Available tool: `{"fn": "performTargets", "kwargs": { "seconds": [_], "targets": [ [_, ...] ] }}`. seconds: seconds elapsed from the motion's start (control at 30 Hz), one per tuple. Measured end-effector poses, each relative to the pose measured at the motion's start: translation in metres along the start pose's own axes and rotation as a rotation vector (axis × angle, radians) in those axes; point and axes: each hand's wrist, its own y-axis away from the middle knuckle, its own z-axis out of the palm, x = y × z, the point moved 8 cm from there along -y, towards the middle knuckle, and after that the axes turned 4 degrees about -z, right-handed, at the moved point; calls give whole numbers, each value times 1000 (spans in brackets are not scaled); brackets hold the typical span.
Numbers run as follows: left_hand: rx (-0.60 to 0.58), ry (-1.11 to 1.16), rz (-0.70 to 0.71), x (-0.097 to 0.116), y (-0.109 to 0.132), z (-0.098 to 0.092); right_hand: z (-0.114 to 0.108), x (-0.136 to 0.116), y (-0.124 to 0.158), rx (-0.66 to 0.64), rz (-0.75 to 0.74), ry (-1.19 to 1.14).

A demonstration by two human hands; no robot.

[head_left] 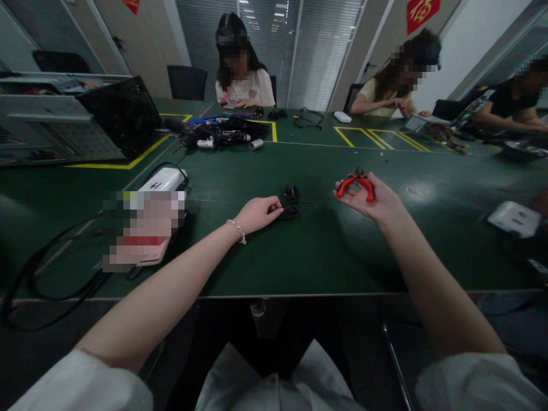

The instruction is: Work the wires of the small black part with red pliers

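Palm up, my right hand [377, 197] holds a pair of red-handled pliers [367, 187], which lies across the fingers with its dark jaws pointing away from me. My left hand [259, 214], a bracelet at its wrist, is closed in a pinch at a small black part [290, 213] on the green table. Just beyond it sits another small black piece [291, 194]. A few tiny thin bits [306, 201] are scattered to the right of these, too small to name.
A computer case [115, 117] stands at the left. Nearer are a white power strip [162, 181], a phone-like slab [156, 254] and black cables [38, 279]. A heap of black cables [231, 131] lies ahead. Several people sit around the table [257, 274]; a white box [516, 218] is at right.
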Motion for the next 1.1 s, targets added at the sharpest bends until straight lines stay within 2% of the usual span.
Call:
{"fn": "performTargets", "kwargs": {
  "seconds": [0.23,0.4,0.53,0.6,0.73,0.83,0.9,1.0,1.1],
  "targets": [
    [16,-3,7,-3,-1,1,10,-1,10,-9,15,-19],
    [18,7,18,-3,-2,1,8,0,10,35,71,-48],
    [23,-7,20,-2,-2,1,9,9,11,24,164,2],
    [26,-14,18,-2,-2,2,13,10,12,1,149,51],
    [35,-17,17,-4,-3,2,18,1,13,16,-42,260],
    [36,-14,17,-4,-3,2,24,-18,16,37,-335,592],
    [36,-13,19,-3,-3,2,38,-31,25,7,-596,958],
    [40,-13,23,-3,-3,2,63,-25,36,-149,-820,1517],
    [48,-24,29,-3,-3,2,79,-12,43,-279,-900,1800]
  ]
}}
